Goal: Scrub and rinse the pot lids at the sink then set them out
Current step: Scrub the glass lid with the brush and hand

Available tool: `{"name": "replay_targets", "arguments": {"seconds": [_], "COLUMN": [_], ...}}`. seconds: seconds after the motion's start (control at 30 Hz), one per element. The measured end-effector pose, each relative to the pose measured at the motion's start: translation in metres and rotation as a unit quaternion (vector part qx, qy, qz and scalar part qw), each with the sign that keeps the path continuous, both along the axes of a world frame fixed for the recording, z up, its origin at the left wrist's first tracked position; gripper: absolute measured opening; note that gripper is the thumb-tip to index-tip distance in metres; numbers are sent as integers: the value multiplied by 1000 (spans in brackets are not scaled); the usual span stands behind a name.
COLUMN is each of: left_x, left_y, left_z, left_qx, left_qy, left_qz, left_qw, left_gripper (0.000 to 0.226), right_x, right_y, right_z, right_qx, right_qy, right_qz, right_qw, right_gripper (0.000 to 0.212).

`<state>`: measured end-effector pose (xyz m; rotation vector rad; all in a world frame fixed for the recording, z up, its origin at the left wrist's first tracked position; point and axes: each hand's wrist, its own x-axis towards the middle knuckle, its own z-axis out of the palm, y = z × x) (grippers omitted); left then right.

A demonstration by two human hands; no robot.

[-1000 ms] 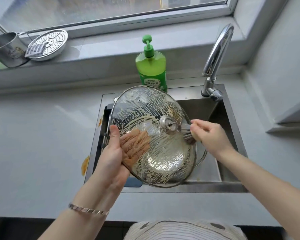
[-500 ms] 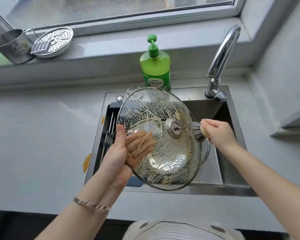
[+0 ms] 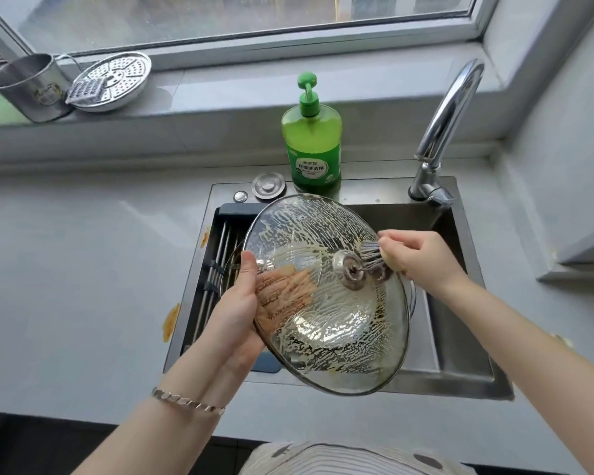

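Observation:
A large glass pot lid (image 3: 326,323), streaked with yellowish soapy grime, is held tilted over the sink (image 3: 460,378). My left hand (image 3: 234,313) grips its left rim, thumb on top and fingers showing through the glass from below. My right hand (image 3: 422,258) grips a scrub brush (image 3: 374,257) whose grey bristles press on the lid just right of its metal knob (image 3: 348,269). Under the lid, part of another round item shows at the right edge; what it is I cannot tell.
A green dish-soap pump bottle (image 3: 312,145) stands behind the sink beside a sink strainer plug (image 3: 269,185). The chrome tap (image 3: 443,132) arches at the back right. A metal rack (image 3: 216,272) lies in the sink's left part. A steel cup (image 3: 31,87) and steamer plate (image 3: 112,80) sit on the windowsill.
The brush has shifted slightly up beside the knob while scrubbing. The lid stays in my left hand, tilted much the same. The camera has tipped, showing more of the sink's back rim.

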<state>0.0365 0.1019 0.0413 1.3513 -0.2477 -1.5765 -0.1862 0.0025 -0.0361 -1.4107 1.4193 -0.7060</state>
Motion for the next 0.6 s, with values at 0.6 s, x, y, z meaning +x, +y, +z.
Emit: {"name": "replay_targets", "arguments": {"seconds": [0.6], "left_x": [0], "left_y": [-18], "left_z": [-6], "left_qx": [4], "left_qy": [-38], "left_qz": [50], "left_qw": [998], "left_gripper": [50], "right_x": [-18], "right_y": [52], "right_z": [-40], "right_qx": [39], "right_qy": [27], "right_qz": [-52], "right_qw": [998], "right_gripper": [30]}}
